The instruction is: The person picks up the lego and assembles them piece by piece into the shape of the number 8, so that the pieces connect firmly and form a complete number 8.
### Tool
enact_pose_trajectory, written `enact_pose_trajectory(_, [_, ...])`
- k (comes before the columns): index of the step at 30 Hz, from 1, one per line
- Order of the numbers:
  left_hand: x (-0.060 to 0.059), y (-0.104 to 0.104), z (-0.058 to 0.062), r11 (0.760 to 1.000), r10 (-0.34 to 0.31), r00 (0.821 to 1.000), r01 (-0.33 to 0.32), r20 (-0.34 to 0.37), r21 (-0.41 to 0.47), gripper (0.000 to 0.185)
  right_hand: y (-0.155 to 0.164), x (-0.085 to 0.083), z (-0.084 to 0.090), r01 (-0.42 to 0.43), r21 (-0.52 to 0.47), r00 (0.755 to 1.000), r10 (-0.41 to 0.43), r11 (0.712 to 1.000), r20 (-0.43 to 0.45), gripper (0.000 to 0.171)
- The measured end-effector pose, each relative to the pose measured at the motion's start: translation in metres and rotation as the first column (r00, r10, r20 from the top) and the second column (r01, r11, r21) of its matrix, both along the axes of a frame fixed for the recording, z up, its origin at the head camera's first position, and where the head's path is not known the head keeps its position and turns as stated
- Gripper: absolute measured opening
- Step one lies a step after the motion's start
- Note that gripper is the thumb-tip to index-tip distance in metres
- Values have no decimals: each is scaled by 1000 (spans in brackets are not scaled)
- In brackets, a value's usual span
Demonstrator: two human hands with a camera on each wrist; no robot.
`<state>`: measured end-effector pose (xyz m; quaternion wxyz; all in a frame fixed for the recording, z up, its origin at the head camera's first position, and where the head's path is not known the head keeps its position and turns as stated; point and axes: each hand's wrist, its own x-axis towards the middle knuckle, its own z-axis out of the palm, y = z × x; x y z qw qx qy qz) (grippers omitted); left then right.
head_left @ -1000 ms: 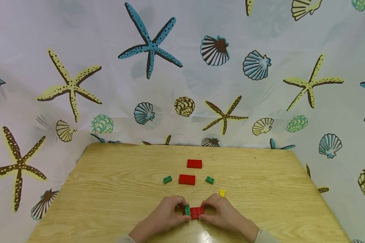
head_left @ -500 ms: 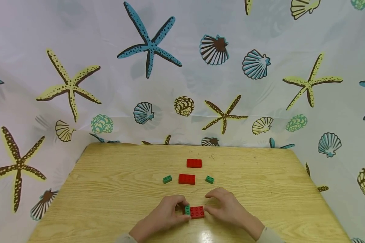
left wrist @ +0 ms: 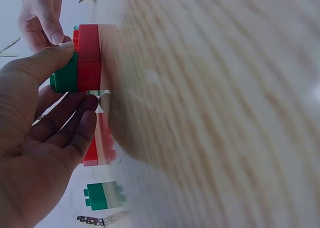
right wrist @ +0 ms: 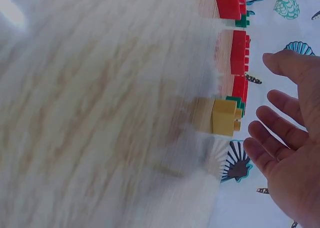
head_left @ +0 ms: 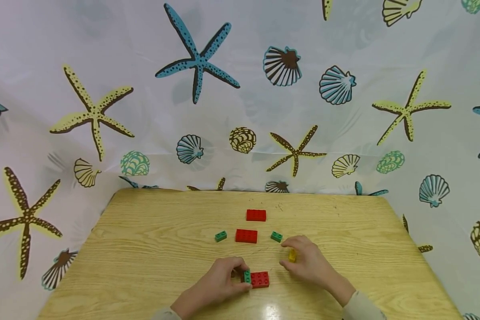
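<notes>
The left hand (head_left: 218, 284) pinched the joined green-and-red bricks (head_left: 257, 279) at the counter's (head_left: 144, 249) near edge, steadying them; the right hand (head_left: 306, 262), fingers spread and loose, hovered over the yellow brick (head_left: 292, 255) just right.

Bright, even light from overhead; white glare spot on the glossy pale wooden table (head_left: 270, 311) at bottom centre of head view. Soft shadows. Wide-angle bending at edges. Both wrist views: tabletop smeared, out of focus.
</notes>
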<state>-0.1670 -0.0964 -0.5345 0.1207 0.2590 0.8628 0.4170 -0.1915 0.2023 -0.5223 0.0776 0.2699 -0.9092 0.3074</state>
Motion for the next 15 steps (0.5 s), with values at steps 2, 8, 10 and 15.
enact_pose_trajectory(2, [0,0,1,1000,1,1000,-1,3,-2,22,2,-1,0,18,4,1000,-18,1000,17,37])
enact_pose_trajectory(8, [0,0,2,1000,-2,1000,2,-2,-7,22,10,-5,-4,55,30,995,-57,998,78,38])
enact_pose_trajectory(10, [0,0,2,1000,-2,1000,2,-4,-10,23,13,-7,-6,65,33,993,-68,997,100,39])
enact_pose_trajectory(15, [0,0,1,1000,-4,1000,4,-10,-13,23,18,-9,-11,86,37,987,-90,996,136,41])
